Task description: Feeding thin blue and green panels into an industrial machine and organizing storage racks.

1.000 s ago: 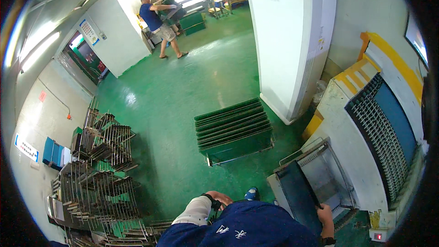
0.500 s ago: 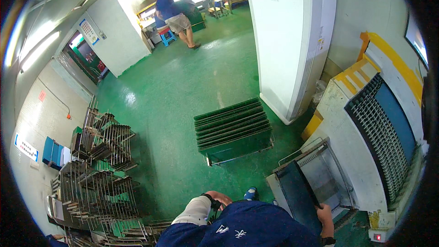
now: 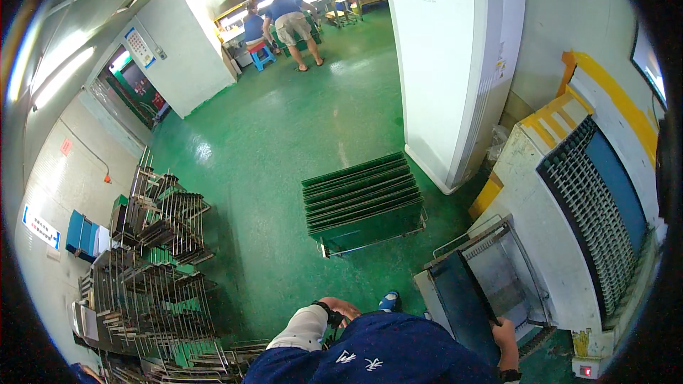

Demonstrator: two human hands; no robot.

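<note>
My right hand (image 3: 506, 334) is closed on the edge of a dark flat panel (image 3: 462, 299), which stands tilted in a metal slotted rack (image 3: 514, 259) at the lower right. My left hand (image 3: 343, 308) is held close to my waist, next to my navy shirt. Its fingers are partly hidden behind the shirt, and nothing shows in it.
A rack of green boards (image 3: 366, 199) stands on the floor ahead. Empty-looking wire racks (image 3: 156, 291) crowd the left wall. A conveyor machine (image 3: 590, 220) and a tall white cabinet (image 3: 434, 64) are on the right. People (image 3: 292, 21) work at a far bench.
In the background a standing person has shifted right and bent over the bench, leaving a seated person in plain sight. My hands and the panel show no visible movement.
</note>
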